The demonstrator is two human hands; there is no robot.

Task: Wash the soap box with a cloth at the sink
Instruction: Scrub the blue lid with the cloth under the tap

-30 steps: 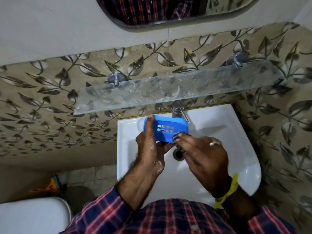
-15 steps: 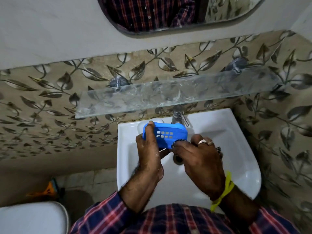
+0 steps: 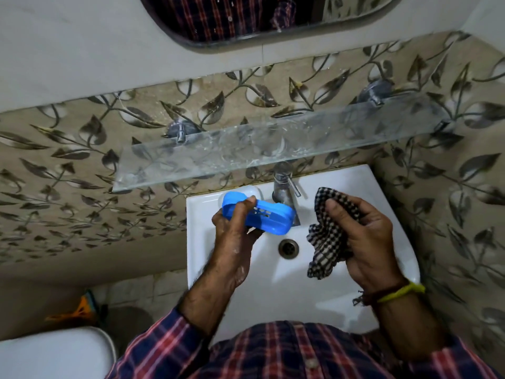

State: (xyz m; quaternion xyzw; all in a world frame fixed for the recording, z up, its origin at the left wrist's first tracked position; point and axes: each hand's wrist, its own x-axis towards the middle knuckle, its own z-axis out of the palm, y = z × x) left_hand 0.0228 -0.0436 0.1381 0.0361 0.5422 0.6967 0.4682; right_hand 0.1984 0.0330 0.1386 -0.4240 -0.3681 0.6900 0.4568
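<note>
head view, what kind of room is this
Most likely a small home bathroom: a white wall-mounted sink with a tap, a glass shelf beneath a mirror, and patterned tiles.

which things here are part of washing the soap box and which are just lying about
In the job:
blue soap box, gripped by the left hand
checked cloth, held in the right hand
white sink
tap

Just there:
glass shelf
mirror
orange item on the floor

A home bathroom: white sink [image 3: 382,203], tap [image 3: 282,187], mirror [image 3: 246,20], glass shelf [image 3: 246,151].
</note>
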